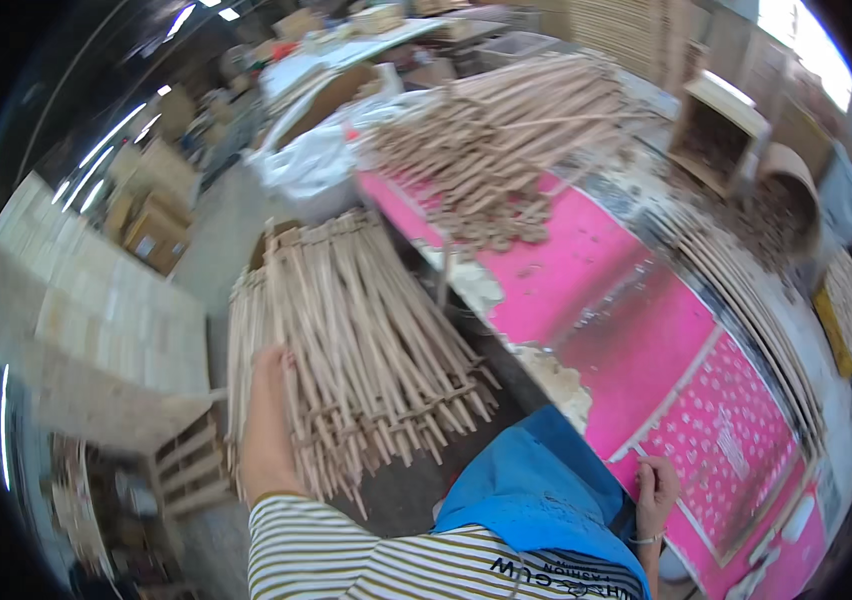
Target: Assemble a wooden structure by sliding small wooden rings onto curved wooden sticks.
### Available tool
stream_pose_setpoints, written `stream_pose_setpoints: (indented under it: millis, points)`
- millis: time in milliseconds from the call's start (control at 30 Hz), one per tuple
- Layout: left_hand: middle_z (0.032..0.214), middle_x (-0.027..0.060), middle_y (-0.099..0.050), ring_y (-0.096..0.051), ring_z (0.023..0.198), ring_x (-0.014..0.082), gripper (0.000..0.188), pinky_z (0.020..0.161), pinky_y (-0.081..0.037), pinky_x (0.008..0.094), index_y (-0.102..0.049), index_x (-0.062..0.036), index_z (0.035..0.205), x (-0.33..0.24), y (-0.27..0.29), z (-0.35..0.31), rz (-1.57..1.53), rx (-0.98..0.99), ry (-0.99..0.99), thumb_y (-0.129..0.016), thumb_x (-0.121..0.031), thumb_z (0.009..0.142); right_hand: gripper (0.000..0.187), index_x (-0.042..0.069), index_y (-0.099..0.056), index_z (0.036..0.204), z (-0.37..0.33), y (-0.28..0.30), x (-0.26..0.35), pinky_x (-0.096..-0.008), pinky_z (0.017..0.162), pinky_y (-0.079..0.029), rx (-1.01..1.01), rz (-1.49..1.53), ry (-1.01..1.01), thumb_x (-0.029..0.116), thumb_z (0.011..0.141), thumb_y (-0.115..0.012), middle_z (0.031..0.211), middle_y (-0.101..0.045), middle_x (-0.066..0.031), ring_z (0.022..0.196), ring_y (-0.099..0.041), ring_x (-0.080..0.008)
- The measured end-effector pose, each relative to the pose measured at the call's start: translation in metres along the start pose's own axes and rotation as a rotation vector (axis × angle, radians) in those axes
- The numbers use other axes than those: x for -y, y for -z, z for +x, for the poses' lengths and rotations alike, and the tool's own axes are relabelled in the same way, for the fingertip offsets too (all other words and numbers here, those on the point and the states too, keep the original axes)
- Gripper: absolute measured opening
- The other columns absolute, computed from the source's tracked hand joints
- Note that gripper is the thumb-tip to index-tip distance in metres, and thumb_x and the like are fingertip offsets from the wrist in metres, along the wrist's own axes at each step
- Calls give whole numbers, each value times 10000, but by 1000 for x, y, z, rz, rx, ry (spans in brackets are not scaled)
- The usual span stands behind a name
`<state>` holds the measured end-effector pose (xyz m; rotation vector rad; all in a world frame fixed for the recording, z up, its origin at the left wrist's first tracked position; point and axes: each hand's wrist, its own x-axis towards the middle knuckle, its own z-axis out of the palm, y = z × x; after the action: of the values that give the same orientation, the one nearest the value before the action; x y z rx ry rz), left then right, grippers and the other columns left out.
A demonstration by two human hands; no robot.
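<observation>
Many wooden rods lie heaped left of the frame's centre, long axes running top to bottom, most lower ends slanting rightward. The left hand is at the heap's left side, most rods to its right; I cannot tell whether it grips one. At lower right, the right hand curls its fingers by the pink sheet, contents unclear. More sticks lie upper centre; a blue apron juts between the hands
</observation>
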<state>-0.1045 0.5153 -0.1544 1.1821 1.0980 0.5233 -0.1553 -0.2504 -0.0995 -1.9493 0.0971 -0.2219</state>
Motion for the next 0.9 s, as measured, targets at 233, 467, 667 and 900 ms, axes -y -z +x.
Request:
stream_pose_setpoints:
  millis: [233,467,667,900]
  points:
    - [753,136,-595,-604,620,259,68,543,-536,382,-581,48,931,-1,58,30,97,-19,148,-517,68,918,81,22,-728,958,13,-5,13,-344,667,-478,87,-24,34,41,905,-669,799,-650,-111,733,-628,-249]
    - [1316,246,-624,-635,1158,380,507,998,-498,473,-523,95,1374,-27,-8,-15,1038,-292,-461,-635,-53,902,95,44,-729,994,9,2,11,-355,690,-502,99,15,40,78,924,-674,849,-664,-113,777,-653,-260]
    - [1197,186,-634,-593,1119,317,301,1010,-448,387,-599,34,1291,-67,-278,-266,633,131,-1516,-547,-117,1036,109,67,-728,1014,10,7,7,-364,712,-515,122,58,-3,126,945,-667,865,-679,-90,804,-663,-257]
    - [1243,77,-658,-609,1171,296,420,1007,-466,423,-654,-107,1274,67,-540,-471,641,1402,-1793,-705,-101,856,134,54,-704,1056,12,14,-1,-359,760,-526,130,234,33,146,980,-643,939,-699,-100,867,-681,-268]
